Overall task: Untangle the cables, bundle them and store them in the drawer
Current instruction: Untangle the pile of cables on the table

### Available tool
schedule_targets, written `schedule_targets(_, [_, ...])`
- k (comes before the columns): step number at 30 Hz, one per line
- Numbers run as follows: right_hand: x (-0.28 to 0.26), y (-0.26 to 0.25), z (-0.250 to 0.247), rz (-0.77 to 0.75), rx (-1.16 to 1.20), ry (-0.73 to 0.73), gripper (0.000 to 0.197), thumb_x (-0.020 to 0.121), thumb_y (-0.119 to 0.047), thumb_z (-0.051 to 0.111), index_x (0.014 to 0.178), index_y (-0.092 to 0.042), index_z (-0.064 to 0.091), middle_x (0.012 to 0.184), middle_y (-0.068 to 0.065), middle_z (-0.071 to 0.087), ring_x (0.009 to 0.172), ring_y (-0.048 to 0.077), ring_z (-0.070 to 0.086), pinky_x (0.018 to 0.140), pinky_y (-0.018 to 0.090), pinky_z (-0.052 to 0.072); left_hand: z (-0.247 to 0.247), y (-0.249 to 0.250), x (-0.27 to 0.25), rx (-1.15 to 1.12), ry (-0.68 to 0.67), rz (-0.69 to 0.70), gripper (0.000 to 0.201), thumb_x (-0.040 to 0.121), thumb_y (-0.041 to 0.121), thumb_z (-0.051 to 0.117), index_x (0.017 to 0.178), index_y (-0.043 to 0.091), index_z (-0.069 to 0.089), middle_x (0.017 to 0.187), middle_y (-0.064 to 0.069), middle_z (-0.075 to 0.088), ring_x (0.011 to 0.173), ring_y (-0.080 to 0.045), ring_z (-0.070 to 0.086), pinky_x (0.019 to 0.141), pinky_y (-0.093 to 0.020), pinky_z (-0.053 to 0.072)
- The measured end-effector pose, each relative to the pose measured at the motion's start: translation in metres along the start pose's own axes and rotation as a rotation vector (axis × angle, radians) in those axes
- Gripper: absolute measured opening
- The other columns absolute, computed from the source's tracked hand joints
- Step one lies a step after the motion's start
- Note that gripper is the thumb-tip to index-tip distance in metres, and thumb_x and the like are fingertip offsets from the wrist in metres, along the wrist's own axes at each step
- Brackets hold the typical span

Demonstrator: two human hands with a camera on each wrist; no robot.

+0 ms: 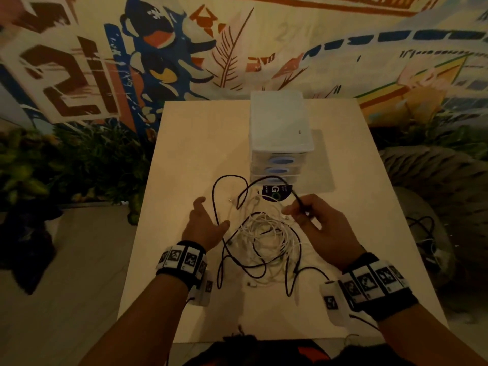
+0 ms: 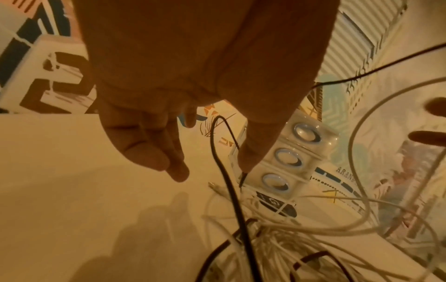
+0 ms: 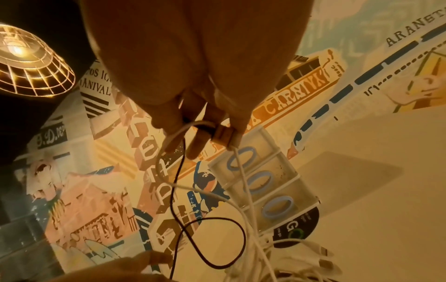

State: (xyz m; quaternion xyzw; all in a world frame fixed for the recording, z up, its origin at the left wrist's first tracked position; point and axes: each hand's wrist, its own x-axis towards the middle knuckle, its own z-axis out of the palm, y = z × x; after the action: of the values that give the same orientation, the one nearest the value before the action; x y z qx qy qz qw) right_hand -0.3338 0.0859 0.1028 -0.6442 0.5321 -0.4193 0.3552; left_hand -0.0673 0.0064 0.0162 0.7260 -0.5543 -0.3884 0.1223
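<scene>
Untangling stage: right hand [image 1: 320, 224] fingers pinching thin black cable [image 1: 239, 188] and white cable [image 3: 169, 139]; left hand [image 1: 204, 224] fingers spread. Next: freeing black from white cable tangle [image 1: 266, 233] mid-desk [image 1: 184, 154].

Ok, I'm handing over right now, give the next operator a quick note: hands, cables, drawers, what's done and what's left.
Right hand: pinches one end of the black cable and a white cable's plug, lifted off the table.
Left hand: open, holding nothing, beside a black loop.
White cables: still a tangled heap between the hands, the black cable threaded through.
Drawer unit: behind the heap, all three drawers closed.
Done: nothing bundled or stored.
Left: separate, bundle, open a drawer, store.
</scene>
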Motion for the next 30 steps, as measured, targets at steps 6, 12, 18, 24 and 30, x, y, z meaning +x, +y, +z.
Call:
schedule_targets(6, [-0.005, 0.018, 0.005, 0.074, -0.167, -0.179, 0.011, 0.096, -0.013, 0.064, 0.105, -0.017, 0.058, 0.109, -0.028, 0.067, 0.094, -0.008, 0.062, 0.078, 0.013, 0.045, -0.004, 0.031, -0.014, 0.071, 0.145, 0.508, 0.073, 0.084, 0.046, 0.076, 0.147, 0.036, 0.039, 0.113, 0.01, 0.047, 0.079, -0.01, 0.061, 0.062, -0.025, 0.051])
schedule_targets(12, [-0.012, 0.032, 0.012, 0.099, -0.252, -0.322, 0.035, 0.098, -0.015, 0.06, 0.106, -0.044, 0.041, 0.115, -0.015, 0.066, 0.104, 0.002, 0.064, 0.085, 0.024, 0.051, -0.012, 0.05, -0.009, 0.149, 0.255, 0.623, 0.025, 0.101, 0.041, 0.055, 0.111, 0.027, 0.073, 0.088, 0.007, 0.056, 0.078, -0.019, 0.054, 0.069, -0.031, 0.045])
schedule_targets(18, [-0.002, 0.032, -0.016, 0.071, -0.212, 0.104, 0.027, 0.1, -0.007, 0.058, 0.11, -0.032, 0.061, 0.104, -0.017, 0.073, 0.094, -0.005, 0.07, 0.084, 0.013, 0.051, -0.03, 0.035, 0.001, 0.19, 0.353, 0.603, 0.014, 0.093, 0.041, 0.067, 0.098, 0.03, 0.073, 0.086, 0.007, 0.059, 0.074, -0.018, 0.055, 0.066, -0.032, 0.049])
schedule_targets(24, [0.016, 0.032, -0.05, 0.049, -0.259, 0.285, 0.018, 0.095, -0.015, 0.069, 0.113, -0.02, 0.071, 0.102, -0.01, 0.075, 0.094, -0.001, 0.07, 0.084, 0.011, 0.051, -0.022, 0.002, 0.009, 0.234, 0.316, 0.446, 0.025, 0.095, 0.043, 0.064, 0.106, 0.022, 0.074, 0.096, -0.007, 0.055, 0.085, -0.029, 0.06, 0.072, -0.038, 0.053])
schedule_targets(30, [0.021, 0.042, -0.02, 0.198, -0.21, 0.114, 0.029, 0.09, -0.031, 0.074, 0.117, -0.031, 0.061, 0.105, -0.012, 0.066, 0.087, 0.004, 0.066, 0.078, 0.02, 0.054, -0.026, 0.013, -0.001, -0.391, 0.155, 0.07, 0.028, 0.109, 0.037, 0.035, 0.108, 0.017, 0.054, 0.102, -0.009, 0.067, 0.078, -0.029, 0.068, 0.066, -0.042, 0.058])
